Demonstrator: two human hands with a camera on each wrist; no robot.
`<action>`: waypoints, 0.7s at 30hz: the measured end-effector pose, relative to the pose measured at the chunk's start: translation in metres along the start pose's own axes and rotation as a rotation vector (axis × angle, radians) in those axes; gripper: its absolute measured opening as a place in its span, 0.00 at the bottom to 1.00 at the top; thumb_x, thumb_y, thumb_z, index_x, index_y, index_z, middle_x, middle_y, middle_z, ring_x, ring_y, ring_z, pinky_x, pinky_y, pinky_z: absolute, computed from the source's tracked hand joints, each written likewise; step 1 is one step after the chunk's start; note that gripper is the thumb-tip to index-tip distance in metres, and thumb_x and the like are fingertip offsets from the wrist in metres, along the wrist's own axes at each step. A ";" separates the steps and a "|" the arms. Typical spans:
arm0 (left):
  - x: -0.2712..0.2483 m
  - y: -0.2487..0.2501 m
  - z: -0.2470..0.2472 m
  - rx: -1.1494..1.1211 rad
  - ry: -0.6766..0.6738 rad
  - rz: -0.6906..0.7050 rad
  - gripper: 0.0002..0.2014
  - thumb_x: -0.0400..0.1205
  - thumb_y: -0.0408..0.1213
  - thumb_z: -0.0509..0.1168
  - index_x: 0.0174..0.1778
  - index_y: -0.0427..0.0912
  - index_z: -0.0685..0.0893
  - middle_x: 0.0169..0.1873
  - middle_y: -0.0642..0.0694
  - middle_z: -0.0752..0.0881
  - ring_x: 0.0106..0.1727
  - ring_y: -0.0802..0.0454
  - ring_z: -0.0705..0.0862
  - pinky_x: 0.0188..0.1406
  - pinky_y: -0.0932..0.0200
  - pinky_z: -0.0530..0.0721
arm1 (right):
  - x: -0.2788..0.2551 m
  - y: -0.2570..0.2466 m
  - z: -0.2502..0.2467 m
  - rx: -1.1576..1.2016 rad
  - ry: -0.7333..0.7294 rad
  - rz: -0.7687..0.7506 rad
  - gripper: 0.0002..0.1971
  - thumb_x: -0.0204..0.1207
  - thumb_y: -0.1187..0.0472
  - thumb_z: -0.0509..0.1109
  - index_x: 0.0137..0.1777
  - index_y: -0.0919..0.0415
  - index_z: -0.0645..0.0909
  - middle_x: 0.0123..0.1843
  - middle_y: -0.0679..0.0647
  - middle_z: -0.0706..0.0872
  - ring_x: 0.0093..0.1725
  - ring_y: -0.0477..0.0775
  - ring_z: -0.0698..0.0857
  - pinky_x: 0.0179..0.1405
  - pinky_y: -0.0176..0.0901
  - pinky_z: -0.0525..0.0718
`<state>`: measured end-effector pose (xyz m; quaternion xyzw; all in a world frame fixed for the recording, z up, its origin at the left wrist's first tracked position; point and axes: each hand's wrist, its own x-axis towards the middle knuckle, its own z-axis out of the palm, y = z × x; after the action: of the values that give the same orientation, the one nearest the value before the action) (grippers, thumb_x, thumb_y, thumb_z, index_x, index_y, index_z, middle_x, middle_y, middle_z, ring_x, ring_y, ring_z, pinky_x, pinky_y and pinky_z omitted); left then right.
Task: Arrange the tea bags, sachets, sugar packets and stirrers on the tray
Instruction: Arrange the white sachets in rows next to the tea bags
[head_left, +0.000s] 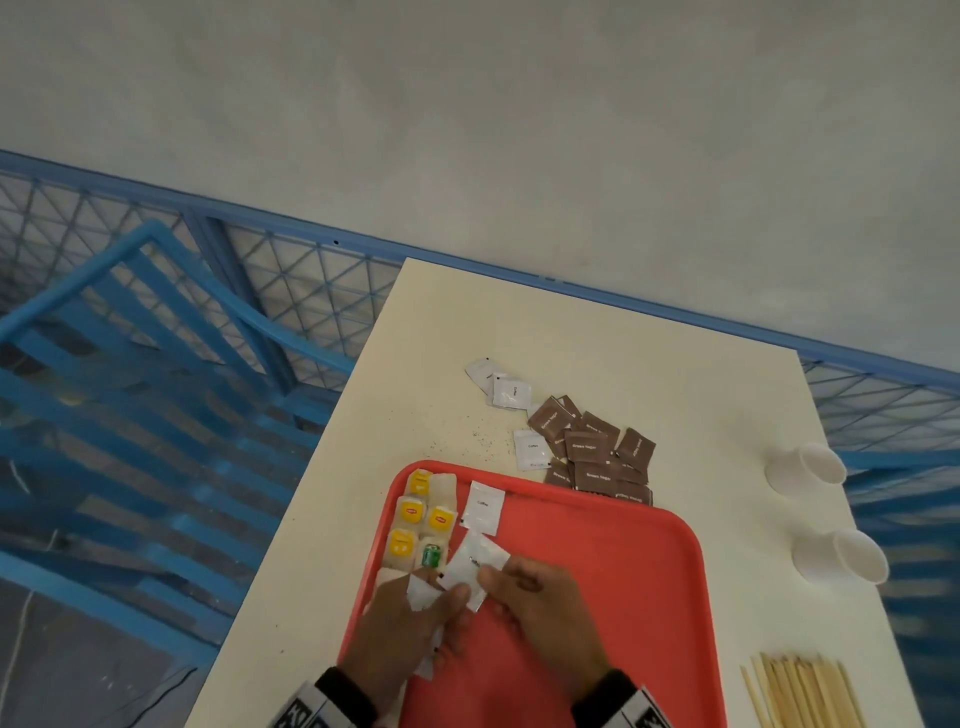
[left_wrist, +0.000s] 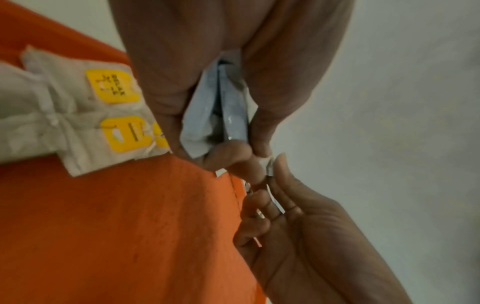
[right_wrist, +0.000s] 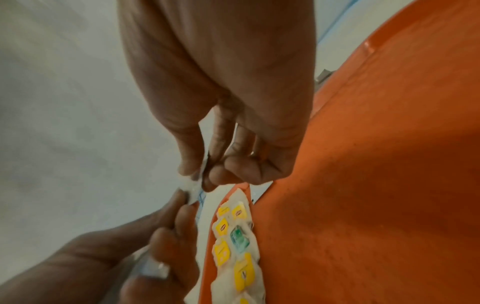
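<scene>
Sachets (head_left: 475, 566), white ones, sit between my two hands above the red tray (head_left: 623, 571): my left hand (head_left: 405, 629) holds a small stack, its fingers (left_wrist: 228, 156) curled round them, while my right hand (head_left: 540, 608) pinches the top one at its edge. Tea bags (head_left: 421, 525) line the tray's left side, another sachet beside them. Brown sugar packets (head_left: 597, 452) and stirrers (head_left: 805, 691) lie on the bench (head_left: 701, 374)

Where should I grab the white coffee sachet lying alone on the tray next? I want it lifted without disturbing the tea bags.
Pinch the coffee sachet by its right-hand edge, coming from above over the bare red tray. It lies flat, and its left edge sits close beside the tea bags, so probably only the right side leaves fingers room.
</scene>
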<state>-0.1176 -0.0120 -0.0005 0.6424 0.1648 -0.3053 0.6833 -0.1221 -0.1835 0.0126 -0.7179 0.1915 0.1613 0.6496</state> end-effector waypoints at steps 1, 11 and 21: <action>0.001 -0.001 0.004 -0.021 0.001 -0.008 0.12 0.75 0.43 0.76 0.34 0.37 0.87 0.26 0.36 0.87 0.24 0.47 0.82 0.19 0.61 0.76 | -0.002 0.000 -0.002 -0.005 -0.032 0.007 0.11 0.75 0.61 0.77 0.30 0.58 0.86 0.25 0.49 0.81 0.25 0.45 0.74 0.24 0.34 0.70; 0.002 0.003 0.000 -0.108 0.010 -0.080 0.14 0.76 0.40 0.75 0.48 0.31 0.87 0.32 0.35 0.88 0.28 0.45 0.84 0.20 0.60 0.78 | 0.042 -0.016 -0.024 -0.207 -0.075 0.149 0.23 0.78 0.44 0.70 0.42 0.68 0.88 0.28 0.50 0.85 0.25 0.43 0.77 0.24 0.30 0.74; 0.008 -0.003 0.005 -0.070 0.027 -0.108 0.08 0.78 0.37 0.73 0.43 0.34 0.86 0.28 0.40 0.89 0.27 0.49 0.86 0.22 0.59 0.80 | 0.034 0.000 -0.006 -0.091 -0.016 0.130 0.09 0.74 0.61 0.78 0.32 0.59 0.86 0.22 0.45 0.82 0.19 0.38 0.75 0.21 0.29 0.72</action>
<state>-0.1137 -0.0182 -0.0070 0.6123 0.2190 -0.3271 0.6857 -0.0924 -0.1914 -0.0027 -0.7314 0.2252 0.2173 0.6059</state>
